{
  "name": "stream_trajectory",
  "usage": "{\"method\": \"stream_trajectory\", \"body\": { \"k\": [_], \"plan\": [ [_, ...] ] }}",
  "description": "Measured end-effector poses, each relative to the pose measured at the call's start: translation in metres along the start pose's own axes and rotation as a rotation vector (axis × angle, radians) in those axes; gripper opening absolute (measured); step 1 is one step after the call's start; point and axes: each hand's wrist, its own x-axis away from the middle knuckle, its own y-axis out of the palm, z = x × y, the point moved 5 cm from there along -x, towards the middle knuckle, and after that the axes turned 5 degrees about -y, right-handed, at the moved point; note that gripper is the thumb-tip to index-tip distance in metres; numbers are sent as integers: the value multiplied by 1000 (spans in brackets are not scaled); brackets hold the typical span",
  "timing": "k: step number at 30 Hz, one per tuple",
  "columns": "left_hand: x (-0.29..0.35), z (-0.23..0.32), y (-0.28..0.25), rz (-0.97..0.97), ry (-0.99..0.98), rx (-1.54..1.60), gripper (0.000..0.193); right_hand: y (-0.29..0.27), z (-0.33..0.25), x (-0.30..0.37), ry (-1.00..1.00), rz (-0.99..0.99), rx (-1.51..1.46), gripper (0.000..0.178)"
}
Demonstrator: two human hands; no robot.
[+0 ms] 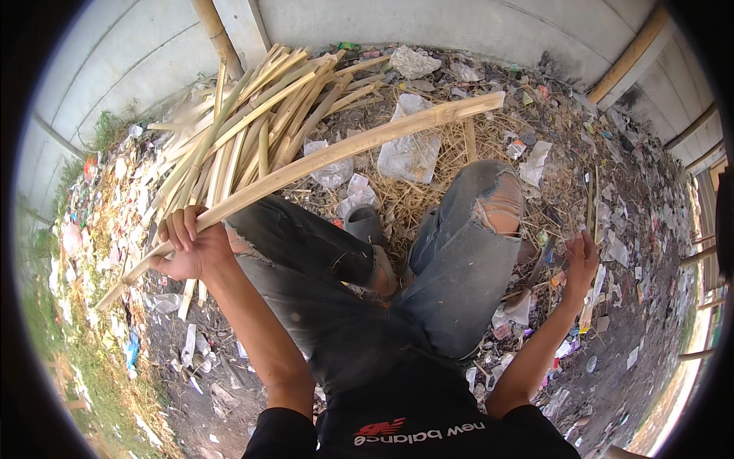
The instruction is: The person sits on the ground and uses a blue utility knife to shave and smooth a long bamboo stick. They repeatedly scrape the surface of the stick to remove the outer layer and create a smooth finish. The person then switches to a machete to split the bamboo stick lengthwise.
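Observation:
My left hand [193,243] is wrapped round a long split bamboo strip [336,155] near its lower left end. The pale strip slants up across my left knee, and its far end rises toward the upper right, above my right knee. Off to the right of that knee is my right hand [581,264], its fingers loosely bent and somewhat apart, with nothing visible in them. A dark, blade-like tool [540,268] lies between the right hand and my knee, partly hidden. A thin strip [592,195] shows just beyond the right fingertips; whether it touches them is unclear.
A heap of split bamboo pieces [264,115] lies at the far left, against a pale panel wall [428,27]. Straw [459,145], plastic scraps and a crumpled clear bag [410,145] litter the ground. Bamboo posts [631,57] lean at the wall. A grey shoe [365,225] is between my legs.

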Motion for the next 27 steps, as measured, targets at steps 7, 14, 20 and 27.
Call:
{"method": "stream_trajectory", "body": {
  "k": [7,14,20,27],
  "plan": [
    [65,-23,1,177,15,28,64,139,-243,46,-159,-541,-545,52],
    [78,-18,-27,209,22,-4,64,180,-274,42,-309,-472,-248,45],
    [70,-45,-19,156,-8,-29,70,193,-239,14,-359,-621,-90,41],
    [68,-60,-21,96,-80,-81,71,179,-214,3,-345,-700,-113,27]
  ]
}}
